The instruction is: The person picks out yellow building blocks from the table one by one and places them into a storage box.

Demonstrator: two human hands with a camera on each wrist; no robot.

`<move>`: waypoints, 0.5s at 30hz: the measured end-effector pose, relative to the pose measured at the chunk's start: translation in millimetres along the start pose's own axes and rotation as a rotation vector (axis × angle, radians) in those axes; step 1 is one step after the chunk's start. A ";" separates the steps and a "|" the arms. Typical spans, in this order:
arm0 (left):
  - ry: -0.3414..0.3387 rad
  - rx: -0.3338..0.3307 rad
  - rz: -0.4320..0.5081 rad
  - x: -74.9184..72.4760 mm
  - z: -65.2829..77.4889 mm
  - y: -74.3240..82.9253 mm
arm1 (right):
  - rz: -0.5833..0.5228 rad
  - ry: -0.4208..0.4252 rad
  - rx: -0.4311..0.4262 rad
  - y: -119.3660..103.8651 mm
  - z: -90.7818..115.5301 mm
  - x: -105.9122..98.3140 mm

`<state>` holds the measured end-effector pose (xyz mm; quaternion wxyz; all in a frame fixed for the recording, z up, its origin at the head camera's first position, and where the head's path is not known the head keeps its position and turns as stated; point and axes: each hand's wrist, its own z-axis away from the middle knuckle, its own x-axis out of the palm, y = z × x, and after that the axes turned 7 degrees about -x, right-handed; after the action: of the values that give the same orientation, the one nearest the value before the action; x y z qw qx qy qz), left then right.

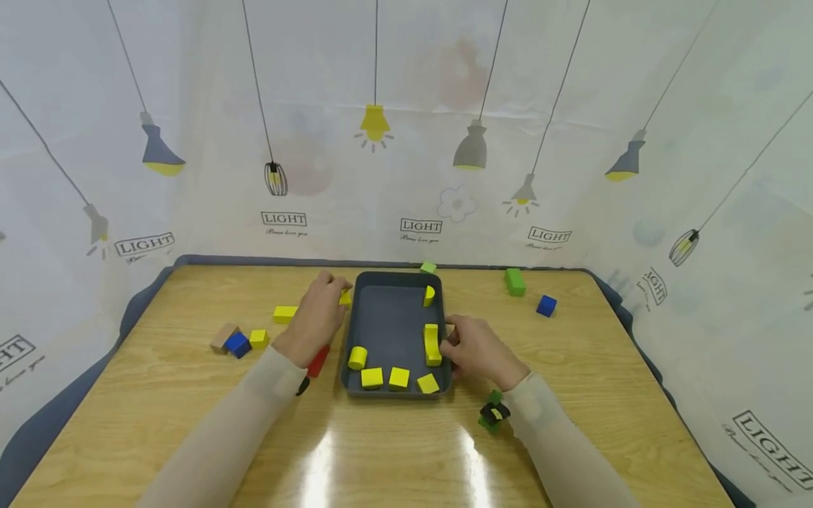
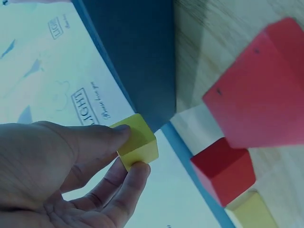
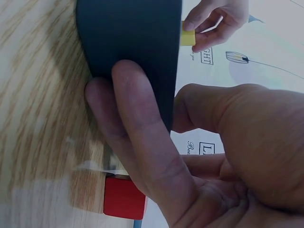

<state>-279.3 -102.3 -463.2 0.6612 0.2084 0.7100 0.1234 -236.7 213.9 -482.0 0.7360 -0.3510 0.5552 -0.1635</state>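
My left hand (image 1: pixel 317 312) pinches a yellow block (image 2: pixel 137 140) between thumb and fingertips, just outside the left wall of a dark grey tray (image 1: pixel 396 283). On the tray's right side, my right hand (image 1: pixel 478 349) grips the wall, fingers along the outside and thumb at the rim. Inside the tray lie several yellow blocks: a half-round (image 1: pixel 429 295), an arched piece (image 1: pixel 432 346), a cylinder (image 1: pixel 358 358), and smaller pieces such as a cube (image 1: pixel 399 379) along the near edge.
Left of the tray are a yellow bar (image 1: pixel 285 314), yellow cube (image 1: pixel 258 339), blue cube (image 1: pixel 238 345), brown block (image 1: pixel 222 337) and red block (image 1: pixel 317 361). A green block (image 1: pixel 515 282) and blue cube (image 1: pixel 546 305) lie at far right. The right wrist view shows a red block (image 3: pixel 124 197).
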 end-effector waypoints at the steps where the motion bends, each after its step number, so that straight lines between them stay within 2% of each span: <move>1: 0.007 0.004 -0.001 -1.0 1.6 1.0 | -0.002 0.000 -0.001 -0.4 0.1 0.0; 6: 0.020 0.038 0.009 -3.5 12.1 9.8 | 0.002 0.000 0.000 -1.1 0.1 -0.4; 15: -0.053 0.111 0.092 3.0 34.4 42.0 | 0.022 -0.001 0.010 -0.8 -1.1 -0.1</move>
<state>-239.7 -67.2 -450.2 0.6608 0.2803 0.6877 0.1086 -237.7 213.0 -481.5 0.7398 -0.3411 0.5581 -0.1579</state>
